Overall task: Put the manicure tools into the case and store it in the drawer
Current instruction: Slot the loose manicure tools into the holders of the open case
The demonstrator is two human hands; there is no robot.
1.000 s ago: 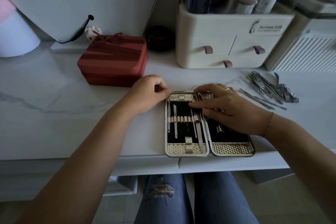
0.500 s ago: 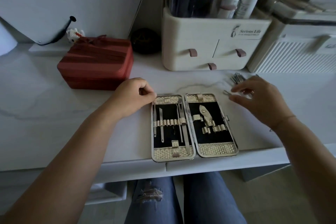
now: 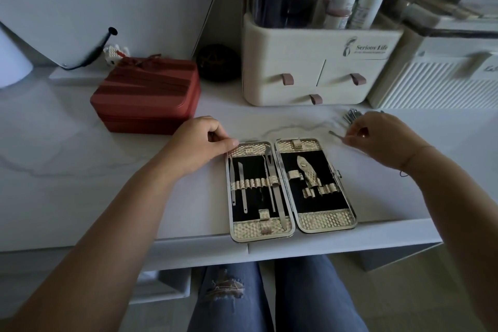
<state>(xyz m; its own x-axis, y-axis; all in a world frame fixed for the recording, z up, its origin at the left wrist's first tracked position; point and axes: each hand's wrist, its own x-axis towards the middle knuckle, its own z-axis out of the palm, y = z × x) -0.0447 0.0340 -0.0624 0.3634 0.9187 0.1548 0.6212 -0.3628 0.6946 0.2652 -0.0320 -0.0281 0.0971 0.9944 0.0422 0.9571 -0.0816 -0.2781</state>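
Observation:
The gold manicure case (image 3: 327, 222) lies open flat near the table's front edge. Its left half holds several thin metal tools under a strap, and its right half holds a gold nail clipper (image 3: 307, 170). My left hand (image 3: 200, 144) rests curled at the case's top left corner, thumb on the rim. To the right of the case, my right hand (image 3: 382, 137) pinches a thin metal tool (image 3: 335, 134) just above the table. A pile of loose metal tools (image 3: 350, 117) lies behind that hand, mostly hidden by it.
A red box (image 3: 148, 97) stands to the left behind the case. A cream organiser with small drawers (image 3: 318, 73) and bottles stands at the back, with a white ribbed box (image 3: 442, 81) to its right. My knees show below the table edge (image 3: 269, 248).
My right hand has left the case, moved right to the loose pile and picked up a thin tool. My left hand has stayed at the case's corner.

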